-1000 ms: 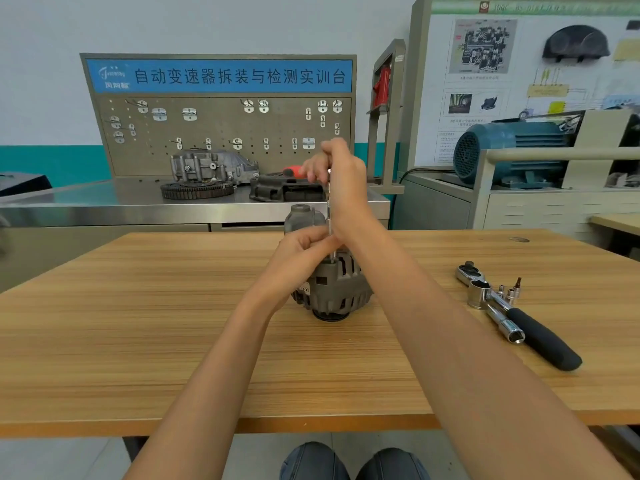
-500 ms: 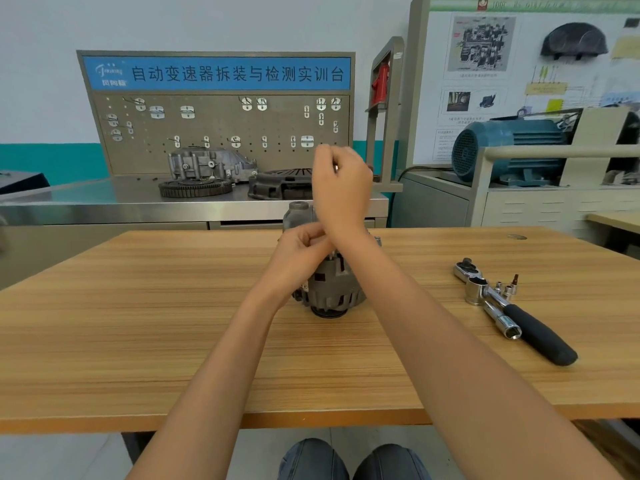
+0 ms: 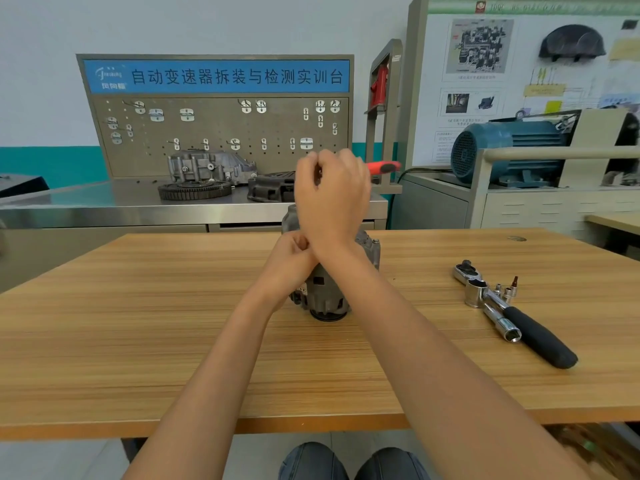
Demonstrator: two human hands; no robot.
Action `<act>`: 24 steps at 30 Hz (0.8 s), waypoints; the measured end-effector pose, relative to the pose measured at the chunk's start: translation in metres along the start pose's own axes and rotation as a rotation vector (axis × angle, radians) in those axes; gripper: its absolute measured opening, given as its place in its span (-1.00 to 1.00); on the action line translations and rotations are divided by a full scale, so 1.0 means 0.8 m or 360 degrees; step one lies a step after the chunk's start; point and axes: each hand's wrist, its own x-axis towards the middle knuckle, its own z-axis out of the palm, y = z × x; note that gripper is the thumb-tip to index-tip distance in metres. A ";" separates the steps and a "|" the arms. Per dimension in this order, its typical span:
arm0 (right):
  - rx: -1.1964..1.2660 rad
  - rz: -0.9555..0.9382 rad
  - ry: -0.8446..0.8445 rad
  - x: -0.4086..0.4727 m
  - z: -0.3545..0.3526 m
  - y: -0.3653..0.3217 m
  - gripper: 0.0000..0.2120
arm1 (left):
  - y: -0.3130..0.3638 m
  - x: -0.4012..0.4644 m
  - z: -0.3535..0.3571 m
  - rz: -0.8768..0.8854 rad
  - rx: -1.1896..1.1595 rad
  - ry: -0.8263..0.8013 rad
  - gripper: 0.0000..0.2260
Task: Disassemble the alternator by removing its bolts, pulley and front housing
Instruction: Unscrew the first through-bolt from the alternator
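Wooden bench (image 3: 138, 341) carries everything. Alternator (image 3: 325, 292) stands on end near bench centre, narrow dark end down, mostly hidden behind both wrists. Small footprint w/ a tall body, so my read is it's tippy: side load from the tool could rock it over or skate it across the smooth top.

Right hand (image 3: 332, 199) is up above the alternator, fingers curled around a red-handled driver (image 3: 382, 167); the handle pokes out to the right, roughly level. Shaft and tip are hidden behind the hand, so can't tell if the tip is seated in a bolt. Risk: if the bit sits crooked or shallow, turning it prob cams out, rounds the bolt head, and the tip jabs toward the other hand right below.

Left hand (image 3: 289, 261) is against the upper side of the alternator, fingers curled and bunched, directly under the right wrist. Can't tell whether it pinches a bolt, steadies the shaft, or grips the housing only. If it's just resting there, the body may spin w/ the tool instead of the bolt loosening.

Ratchet (image 3: 512, 317) w/ black grip lies well apart on the right, socket fitted. Small bits and sockets (image 3: 507, 289) stand just beside its head. Loose bolts coming out have no tray in view, so they could roll off the bench edge or get mixed in w/ those bits.
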 end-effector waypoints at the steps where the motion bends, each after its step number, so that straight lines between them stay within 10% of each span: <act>1: -0.0054 -0.0020 0.0043 -0.001 0.001 -0.001 -0.69 | -0.001 0.000 0.001 -0.0015 0.0001 0.0029 -0.80; 12: 0.1254 0.0905 -0.0646 0.034 -0.013 0.005 -0.56 | 0.001 0.000 0.000 0.0113 -0.0033 -0.0129 -0.84; 20: 0.0009 0.0092 -0.0044 0.000 -0.002 0.000 -0.69 | -0.003 0.000 0.001 0.0017 0.0047 -0.0002 -0.83; 24: 0.0016 0.0146 0.0001 0.003 -0.001 -0.007 -0.69 | -0.001 0.002 0.004 0.0032 0.0040 0.0005 -0.80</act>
